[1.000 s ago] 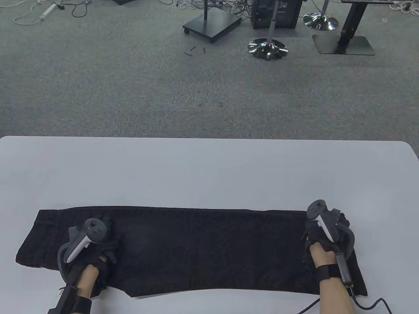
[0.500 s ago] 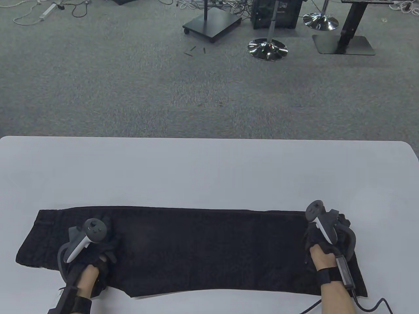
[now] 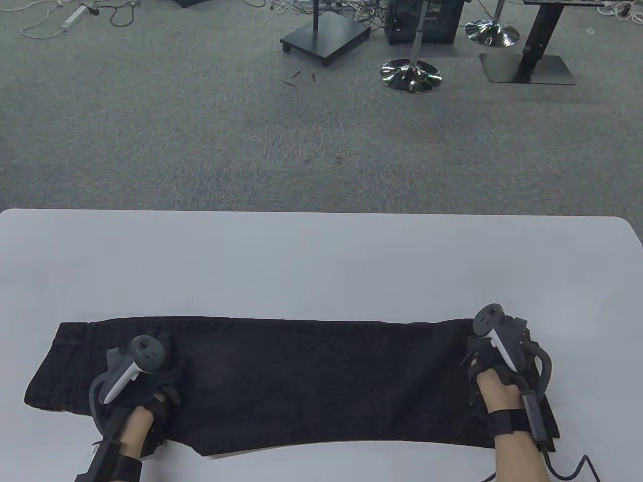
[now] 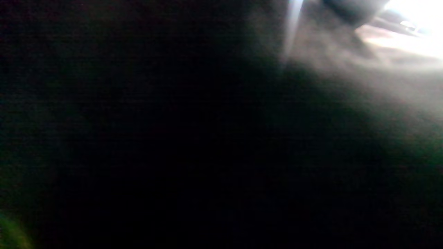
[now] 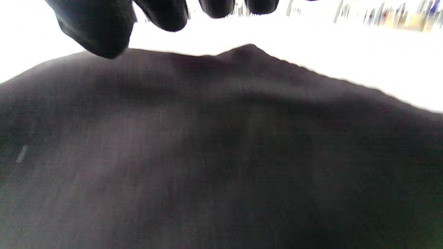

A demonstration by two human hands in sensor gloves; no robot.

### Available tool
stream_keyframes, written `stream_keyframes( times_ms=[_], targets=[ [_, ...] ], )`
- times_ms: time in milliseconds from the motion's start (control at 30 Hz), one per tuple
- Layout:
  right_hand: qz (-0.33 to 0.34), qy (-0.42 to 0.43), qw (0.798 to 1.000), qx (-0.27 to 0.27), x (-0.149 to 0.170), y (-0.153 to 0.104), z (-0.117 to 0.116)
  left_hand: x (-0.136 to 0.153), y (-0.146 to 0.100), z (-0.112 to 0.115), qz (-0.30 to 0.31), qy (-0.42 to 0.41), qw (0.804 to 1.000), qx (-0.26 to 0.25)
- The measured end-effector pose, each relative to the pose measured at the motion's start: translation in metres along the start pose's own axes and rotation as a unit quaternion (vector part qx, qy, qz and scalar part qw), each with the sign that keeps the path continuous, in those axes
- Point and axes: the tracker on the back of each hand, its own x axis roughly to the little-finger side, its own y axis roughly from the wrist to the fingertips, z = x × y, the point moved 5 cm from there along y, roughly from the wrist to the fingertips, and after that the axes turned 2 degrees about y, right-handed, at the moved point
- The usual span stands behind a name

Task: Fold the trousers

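Table view: black fabric trousers (image 3: 311,381), folded lengthwise, lie flat along the near edge of the white table (image 3: 321,261). Left hand (image 3: 145,381) rests near their left end, right hand (image 3: 495,359) at their right end; neither hand's finger posture is discernible.

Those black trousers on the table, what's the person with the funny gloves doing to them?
The person is folding them. The black trousers lie flat in a long strip across the near part of the white table. The left hand rests on them toward one end, and the right hand is at the other end, with its fingertips over the cloth's far edge. Whether either has a grip is unclear.
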Motion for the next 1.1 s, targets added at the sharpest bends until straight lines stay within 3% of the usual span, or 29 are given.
stream_keyframes(
  times_ms=[67, 133, 200, 333, 900, 1000, 1100],
  targets=[
    [-0.039, 0.029, 0.994, -0.094, 0.017, 0.005, -0.023, 0.0, 0.0, 0.001, -0.003, -0.001, 1.0, 0.0],
    [-0.057, 0.022, 0.99, -0.125, 0.032, 0.009, -0.034, 0.0, -0.001, 0.0, -0.008, 0.0, 1.0, -0.001],
    [-0.066, 0.044, 0.992, -0.1, 0.041, 0.01, -0.032, -0.001, -0.002, 0.0, -0.015, 0.001, 1.0, -0.001],
    [-0.085, 0.04, 0.989, -0.117, 0.052, 0.012, -0.033, -0.004, -0.004, 0.0, -0.023, 0.01, 1.0, -0.001],
    [-0.15, 0.065, 0.985, -0.047, 0.073, 0.015, -0.023, -0.014, -0.012, 0.007, -0.029, 0.033, 0.999, 0.002],
    [-0.148, 0.09, 0.983, -0.067, 0.076, 0.018, -0.028, -0.014, -0.011, 0.007, -0.029, 0.033, 0.999, 0.004],
    [-0.143, 0.104, 0.983, -0.054, 0.074, 0.019, -0.027, -0.014, -0.011, 0.007, -0.028, 0.033, 0.999, 0.005]
  ],
)
